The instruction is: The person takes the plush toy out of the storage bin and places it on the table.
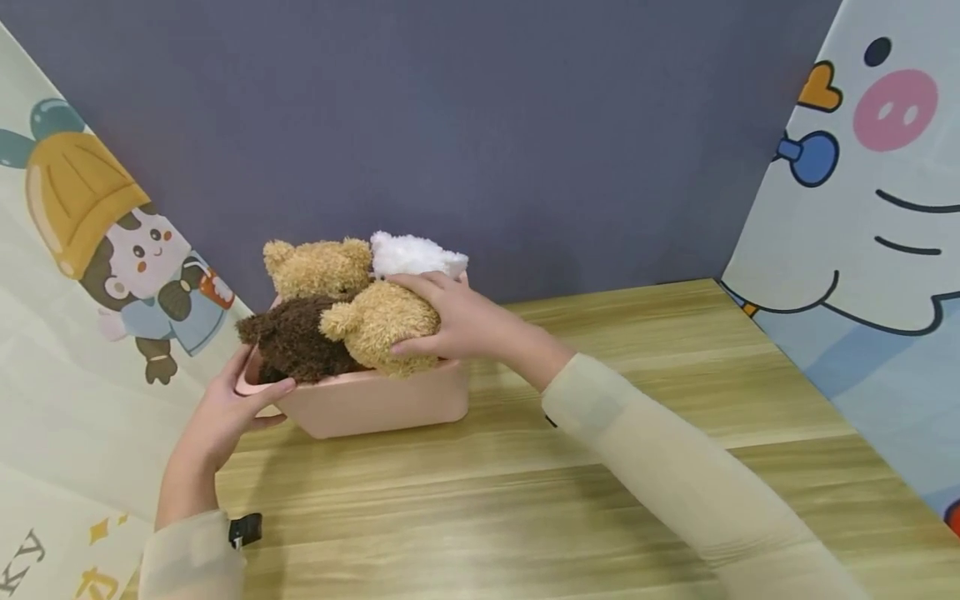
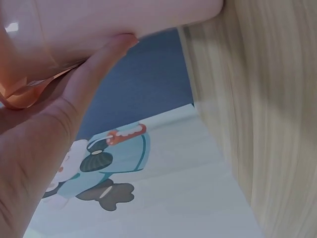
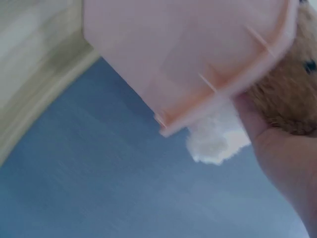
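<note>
We are gripping the front tan plush (image 1: pixel 382 329) with our right hand (image 1: pixel 465 321), thumb and fingers curling round its right side. It is sitting at the front right of the pink box (image 1: pixel 382 404), bulging over the front rim. One rounded ear is pointing left; the plush's long axis we are unable to tell. With our left hand (image 1: pixel 228 408) we are grasping the box's left end, the thumb lying by the front corner. The box is standing on the bench (image 1: pixel 487 517), opening upward, its long axis running left to right. Inside, a dark brown plush (image 1: pixel 303 342) is lying front left, a second tan plush (image 1: pixel 318 268) behind it, and a white plush (image 1: pixel 416 257) is filling the back right.
</note>
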`<state>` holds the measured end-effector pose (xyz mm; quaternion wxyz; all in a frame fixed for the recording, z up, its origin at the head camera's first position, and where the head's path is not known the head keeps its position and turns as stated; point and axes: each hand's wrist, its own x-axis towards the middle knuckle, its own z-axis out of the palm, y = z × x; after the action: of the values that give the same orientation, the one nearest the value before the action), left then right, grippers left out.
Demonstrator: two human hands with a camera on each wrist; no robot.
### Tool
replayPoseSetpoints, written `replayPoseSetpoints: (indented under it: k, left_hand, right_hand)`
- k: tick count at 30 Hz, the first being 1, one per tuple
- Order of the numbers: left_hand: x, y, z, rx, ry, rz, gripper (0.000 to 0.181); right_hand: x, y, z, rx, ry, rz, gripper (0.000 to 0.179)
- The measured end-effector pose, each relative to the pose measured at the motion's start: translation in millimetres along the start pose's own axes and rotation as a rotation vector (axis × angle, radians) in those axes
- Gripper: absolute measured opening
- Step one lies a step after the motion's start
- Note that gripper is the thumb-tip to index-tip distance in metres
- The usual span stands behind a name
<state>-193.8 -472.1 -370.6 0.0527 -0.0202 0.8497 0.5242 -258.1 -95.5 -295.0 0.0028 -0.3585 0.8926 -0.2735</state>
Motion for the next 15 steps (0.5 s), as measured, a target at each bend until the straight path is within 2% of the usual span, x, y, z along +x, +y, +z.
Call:
replayPoseSetpoints:
  k: [8,15]
  left_hand:
    - [-0.4,-0.8,1.8,-0.022,-0.001,0.022,0.109]
    - [-3.2,-2.5,0.8,-0.021,-0.005,0.013,0.107]
  right_hand:
    - [1.1,4.0,12.6,0.074,0.086,-0.011,0.103]
    - [0.4,2.0,16.3,0.095,0.119,-0.009,0.098]
